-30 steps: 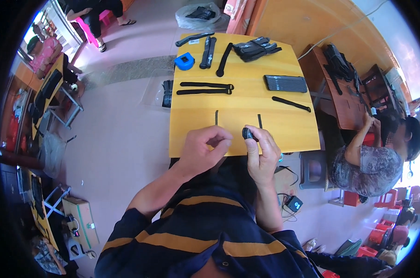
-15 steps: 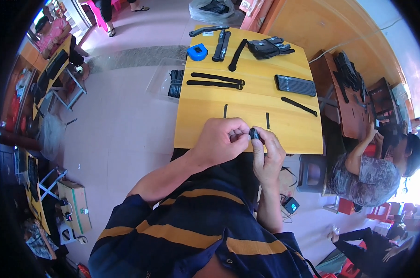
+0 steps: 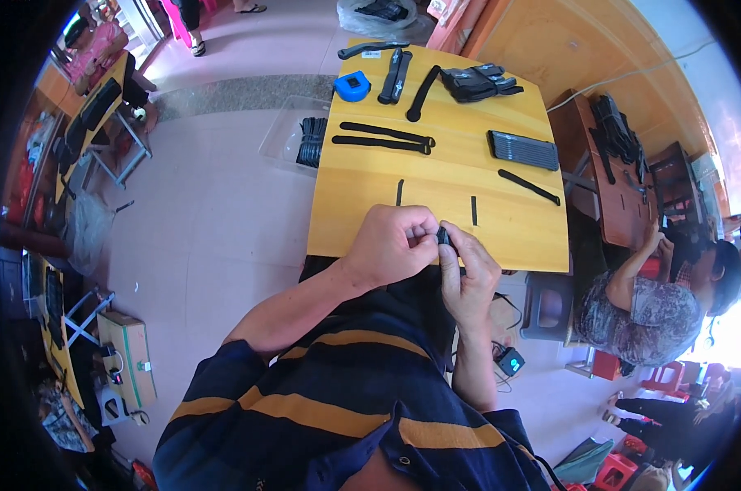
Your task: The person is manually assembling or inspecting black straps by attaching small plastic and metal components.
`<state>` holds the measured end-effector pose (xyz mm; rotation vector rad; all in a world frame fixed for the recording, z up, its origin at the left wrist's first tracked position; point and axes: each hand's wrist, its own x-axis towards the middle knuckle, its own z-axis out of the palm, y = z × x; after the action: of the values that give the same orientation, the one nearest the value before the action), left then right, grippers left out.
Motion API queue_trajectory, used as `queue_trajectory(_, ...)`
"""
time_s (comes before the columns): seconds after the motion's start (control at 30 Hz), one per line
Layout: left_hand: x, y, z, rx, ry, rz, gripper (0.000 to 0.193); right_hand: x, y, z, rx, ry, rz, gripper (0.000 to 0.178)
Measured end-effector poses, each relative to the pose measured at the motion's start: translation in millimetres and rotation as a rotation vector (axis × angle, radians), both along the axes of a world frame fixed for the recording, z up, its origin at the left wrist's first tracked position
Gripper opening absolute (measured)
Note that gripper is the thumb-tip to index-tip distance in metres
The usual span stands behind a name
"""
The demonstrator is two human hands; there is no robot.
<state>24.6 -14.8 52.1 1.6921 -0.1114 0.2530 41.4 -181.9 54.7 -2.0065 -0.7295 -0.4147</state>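
Observation:
Near the table's front edge, my right hand (image 3: 470, 274) pinches a small black coiled strap (image 3: 443, 236) between thumb and fingers. My left hand (image 3: 393, 244) is closed, its thumb and forefinger meeting at the coil's left side; the fingers hide part of it. Just beyond my hands, two short black strips (image 3: 473, 211) lie on the yellow table (image 3: 436, 180). Farther off are two long black straps (image 3: 383, 144) with end loops, side by side. A single black strap (image 3: 530, 187) lies to the right, below a neat stack of dark straps (image 3: 522, 150).
At the far side are a blue tape measure (image 3: 352, 86), a folded strap (image 3: 395, 78) and a dark strap bundle (image 3: 477, 83). A clear bin (image 3: 285, 135) with black straps stands left of the table. On the right, a person (image 3: 644, 307) sits at a brown table (image 3: 612, 196).
My hands stay almost in place; the right fingers have shifted slightly left and the coil shows narrower, as if turned. The whole view has moved a little.

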Motion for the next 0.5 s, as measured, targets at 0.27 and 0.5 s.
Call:
queue_trajectory(0.27, 4.0, 5.3, -8.1, -0.204, 0.111, -0.124, 0.002, -2.8, 0.2, -0.4, 0.006, 0.031, -0.004, 0.026)
queue_trajectory(0.5, 4.3, 9.9, -2.3, -0.221, 0.165, -0.233, 0.003, -1.0, -5.9, -5.7, 0.104, 0.163, 0.011, 0.026)
